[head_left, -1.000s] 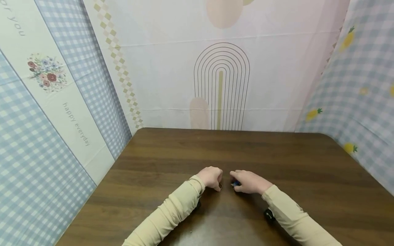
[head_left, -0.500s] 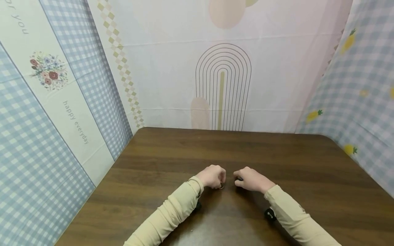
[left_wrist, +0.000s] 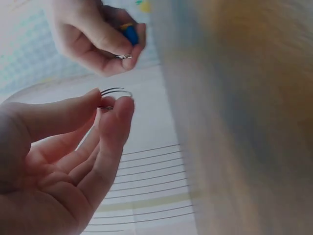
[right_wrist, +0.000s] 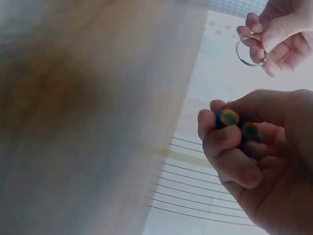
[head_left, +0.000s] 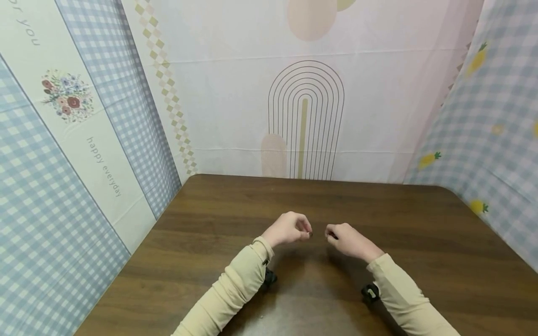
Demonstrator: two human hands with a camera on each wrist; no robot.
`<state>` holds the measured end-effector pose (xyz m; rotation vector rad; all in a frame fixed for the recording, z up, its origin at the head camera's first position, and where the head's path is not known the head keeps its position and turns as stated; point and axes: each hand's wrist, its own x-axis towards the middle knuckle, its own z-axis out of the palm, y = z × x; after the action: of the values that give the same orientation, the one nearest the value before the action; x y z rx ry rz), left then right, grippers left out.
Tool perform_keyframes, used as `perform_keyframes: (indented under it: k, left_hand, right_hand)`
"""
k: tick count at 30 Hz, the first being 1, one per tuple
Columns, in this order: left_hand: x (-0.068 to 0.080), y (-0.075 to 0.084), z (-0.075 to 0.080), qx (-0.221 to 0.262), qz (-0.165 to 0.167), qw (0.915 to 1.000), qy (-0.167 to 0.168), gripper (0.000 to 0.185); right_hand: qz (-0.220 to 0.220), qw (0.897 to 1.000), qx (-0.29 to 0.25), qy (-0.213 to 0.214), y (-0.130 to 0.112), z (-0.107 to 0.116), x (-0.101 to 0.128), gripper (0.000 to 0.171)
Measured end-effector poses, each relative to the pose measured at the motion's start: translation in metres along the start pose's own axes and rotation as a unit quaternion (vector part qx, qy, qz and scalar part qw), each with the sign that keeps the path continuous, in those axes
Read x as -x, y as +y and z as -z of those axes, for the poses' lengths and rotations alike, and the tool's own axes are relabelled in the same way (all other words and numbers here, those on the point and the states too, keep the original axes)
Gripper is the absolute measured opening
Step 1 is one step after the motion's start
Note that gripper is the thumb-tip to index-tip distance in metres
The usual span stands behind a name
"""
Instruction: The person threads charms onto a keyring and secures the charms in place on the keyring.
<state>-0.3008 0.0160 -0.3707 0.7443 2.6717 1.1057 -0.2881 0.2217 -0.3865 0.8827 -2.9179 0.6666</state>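
Thumb and fingertips of my left hand (head_left: 287,228) pinch a thin metal split ring (right_wrist: 238,53), whose round loop shows in the right wrist view. In the left wrist view part of the ring (left_wrist: 116,90) sticks out past the fingertips. My right hand (head_left: 352,241) grips a small blue charm (right_wrist: 229,117) with yellow and green round patches, mostly covered by the curled fingers. A small silver link or clasp (left_wrist: 124,57) pokes out beside the right thumb. Both hands hover above the table, a short gap apart, fingertips facing each other.
The brown wooden table (head_left: 235,200) spreads beneath both arms. A printed white cloth (head_left: 227,102) hangs behind it, with blue checked cloths (head_left: 54,177) at the sides. Each forearm wears a dark wrist device (head_left: 371,293).
Both hands have risen from near the tabletop and shifted slightly rightward, the left one higher. The ring stays in the left hand and the charm in the right.
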Motion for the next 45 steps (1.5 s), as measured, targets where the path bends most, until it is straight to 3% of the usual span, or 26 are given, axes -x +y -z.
perform_keyframes:
  k: [6, 10, 19, 23, 27, 31, 35, 38, 45]
  left_hand:
    - [0.006, 0.010, 0.014, 0.071, -0.016, 0.9962, 0.048, 0.008]
    - [0.009, 0.014, 0.020, 0.094, -0.023, 0.9930, 0.067, 0.009]
    - [0.015, 0.019, 0.034, 0.172, -0.045, 0.9772, 0.116, 0.011]
    - [0.020, 0.021, 0.039, 0.232, -0.053, 0.9649, 0.111, 0.014]
    - [0.026, 0.024, 0.044, 0.302, -0.054, 0.9483, 0.082, 0.018]
    - [0.031, 0.028, 0.048, 0.336, -0.062, 0.9374, 0.066, 0.021]
    - [0.032, 0.030, 0.048, 0.352, -0.071, 0.9303, 0.073, 0.023]
    - [0.032, 0.031, 0.047, 0.345, -0.073, 0.9320, 0.086, 0.022]
    - [0.032, 0.034, 0.041, 0.292, -0.065, 0.9450, 0.132, 0.015]
  right_hand:
    - [0.032, 0.998, 0.000, 0.053, -0.012, 0.014, 0.001, 0.011]
    - [0.046, 0.996, -0.009, 0.075, -0.023, 0.022, 0.004, 0.013]
    - [0.035, 0.993, -0.018, 0.111, -0.048, 0.032, 0.005, 0.021]
    - [0.030, 0.988, -0.023, 0.148, -0.059, 0.034, 0.005, 0.017]
    - [0.037, 0.979, -0.034, 0.197, -0.068, 0.035, 0.007, 0.012]
    - [0.067, 0.970, -0.025, 0.232, -0.075, 0.036, 0.008, 0.012]
    - [0.097, 0.963, -0.006, 0.250, -0.076, 0.035, 0.009, 0.012]
    - [0.108, 0.959, 0.008, 0.261, -0.077, 0.034, 0.009, 0.013]
    - [0.124, 0.952, 0.050, 0.275, -0.076, 0.030, 0.008, 0.012]
